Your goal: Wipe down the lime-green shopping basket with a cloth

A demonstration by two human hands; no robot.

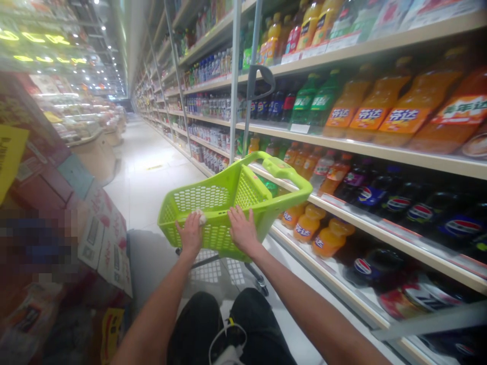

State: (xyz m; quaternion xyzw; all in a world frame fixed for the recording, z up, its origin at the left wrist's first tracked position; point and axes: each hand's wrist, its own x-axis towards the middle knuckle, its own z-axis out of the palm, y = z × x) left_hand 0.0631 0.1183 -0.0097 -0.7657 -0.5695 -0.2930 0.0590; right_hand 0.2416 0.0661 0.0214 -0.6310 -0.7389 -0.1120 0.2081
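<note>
A lime-green plastic shopping cart [218, 195] with perforated sides stands on the floor in front of me. My left hand [191, 234] rests against its near side at the rim, fingers curled. A small crumpled white wad [202, 218], perhaps tissue or cloth, is tucked by those fingers. On the same rim, a little to the right, lies my right hand [242, 229], its fingers spread and touching the plastic. The cart's raised handle [289, 172] points toward the shelves, and neither hand touches it. I see no goods in the visible part of the basket.
Shelves [380, 152] of bottled drinks line the right side, close to the handle. A grey hook-shaped fitting [262, 83] juts from a shelf post. Stacked cartons [106, 243] stand at left. A tiled aisle [148, 147] runs ahead. A white cable [228, 337] hangs by my knees.
</note>
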